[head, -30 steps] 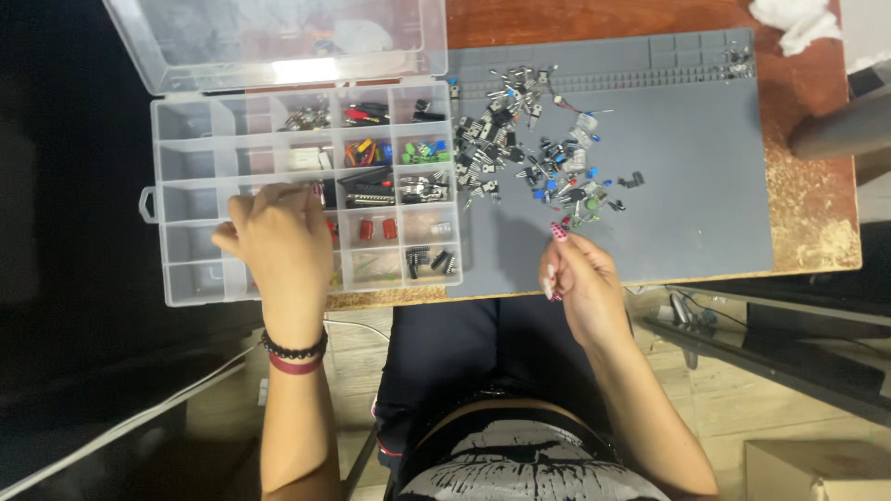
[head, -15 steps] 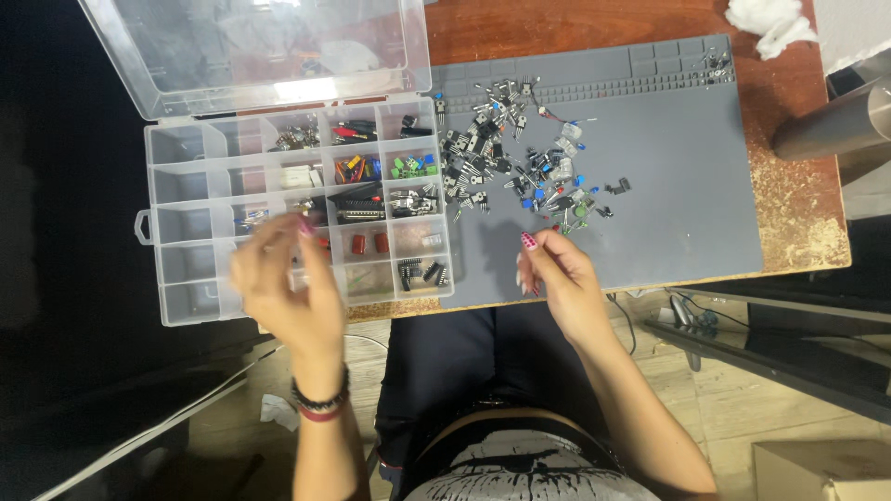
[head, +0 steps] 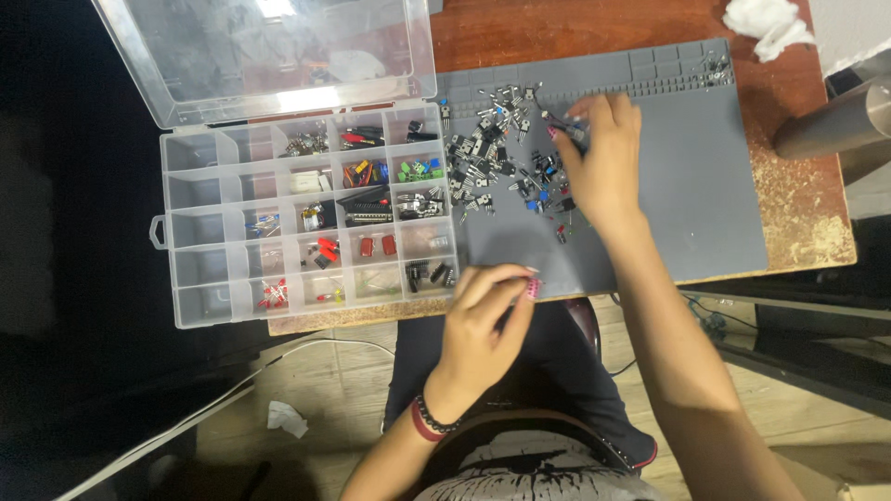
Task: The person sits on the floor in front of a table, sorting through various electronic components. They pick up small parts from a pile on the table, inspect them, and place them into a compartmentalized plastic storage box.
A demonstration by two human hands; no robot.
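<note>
My right hand (head: pixel 599 158), fingers curled, pinches into the small electronic components (head: pixel 492 162) heaped upper-centre on the grey mat (head: pixel 677 186); light and thin-legged, they are probably best gripped by the body, while my left hand (head: pixel 487 315) hovers loosely closed, contents indiscernible.

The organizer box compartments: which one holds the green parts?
The compartment with green parts is in the rightmost column, second row from the lid; neighbouring ones hold red, black or mixed-colour parts.

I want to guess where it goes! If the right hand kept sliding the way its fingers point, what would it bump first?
The right hand points toward the far edge of the grey rubber work mat. It would probably first meet the small dark electronic parts scattered by its fingertips, then the mat's ridged far edge; height is hard to judge.
</note>
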